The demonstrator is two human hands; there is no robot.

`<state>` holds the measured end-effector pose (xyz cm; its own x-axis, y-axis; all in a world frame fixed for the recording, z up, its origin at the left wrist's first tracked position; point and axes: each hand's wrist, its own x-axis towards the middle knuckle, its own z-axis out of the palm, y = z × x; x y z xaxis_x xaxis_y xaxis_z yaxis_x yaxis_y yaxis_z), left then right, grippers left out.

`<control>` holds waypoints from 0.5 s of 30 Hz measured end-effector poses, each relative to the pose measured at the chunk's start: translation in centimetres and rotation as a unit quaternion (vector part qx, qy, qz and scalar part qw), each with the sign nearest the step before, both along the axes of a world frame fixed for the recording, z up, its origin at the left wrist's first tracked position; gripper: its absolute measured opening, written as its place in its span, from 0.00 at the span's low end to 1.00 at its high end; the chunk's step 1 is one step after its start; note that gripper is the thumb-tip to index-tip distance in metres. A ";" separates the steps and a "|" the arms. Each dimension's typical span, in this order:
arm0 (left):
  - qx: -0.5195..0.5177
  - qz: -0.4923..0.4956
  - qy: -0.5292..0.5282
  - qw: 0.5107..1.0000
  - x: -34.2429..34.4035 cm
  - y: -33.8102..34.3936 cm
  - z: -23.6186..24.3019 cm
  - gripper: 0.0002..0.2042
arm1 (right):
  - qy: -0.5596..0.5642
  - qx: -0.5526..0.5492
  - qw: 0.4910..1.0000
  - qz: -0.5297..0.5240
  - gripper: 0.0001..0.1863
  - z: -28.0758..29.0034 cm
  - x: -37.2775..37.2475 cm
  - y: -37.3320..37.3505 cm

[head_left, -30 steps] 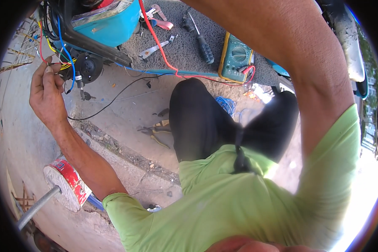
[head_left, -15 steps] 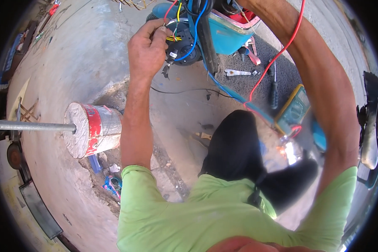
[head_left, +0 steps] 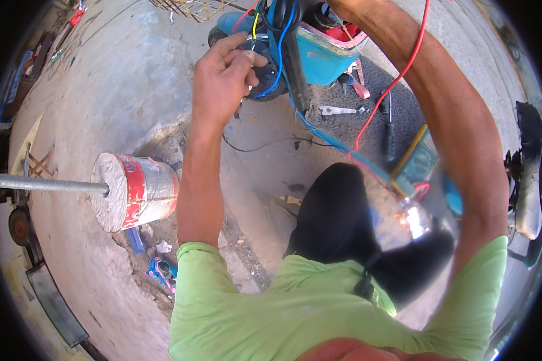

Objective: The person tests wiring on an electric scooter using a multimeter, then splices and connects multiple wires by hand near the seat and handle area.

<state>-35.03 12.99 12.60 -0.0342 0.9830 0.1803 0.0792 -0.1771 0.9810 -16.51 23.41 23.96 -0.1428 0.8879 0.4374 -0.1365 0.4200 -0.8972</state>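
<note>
Left hand [head_left: 218,75] shifted since the earlier frame, now covering more of the round black unit [head_left: 266,76]; thumb and finger pinch one yellow wire [head_left: 255,25] near its lower end before it, probably steadying it. Right hand [head_left: 344,7] mostly cropped, can't tell grip. One blue wire [head_left: 280,55], one multimeter [head_left: 418,159], one screwdriver [head_left: 390,143], likely within reach.
</note>
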 end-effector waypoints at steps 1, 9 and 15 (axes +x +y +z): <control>-0.009 0.005 -0.003 1.000 0.0 0.2 0.3 0.17 | 0.011 -0.006 1.000 0.005 0.07 0.0 -0.1 0.0; -0.039 0.058 -0.023 0.997 -0.7 1.7 -0.7 0.15 | 0.045 0.003 0.998 0.047 0.07 -0.5 -1.2 0.9; 0.012 0.045 -0.014 0.999 -1.1 2.9 -2.2 0.12 | -0.448 0.238 0.853 -0.123 0.15 1.7 1.3 -0.8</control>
<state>-36.09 15.89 10.39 -0.1272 0.9712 0.2013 0.0676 -0.1940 0.9787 -15.17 22.60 25.68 -0.4443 0.6912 0.5700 0.6583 0.6834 -0.3156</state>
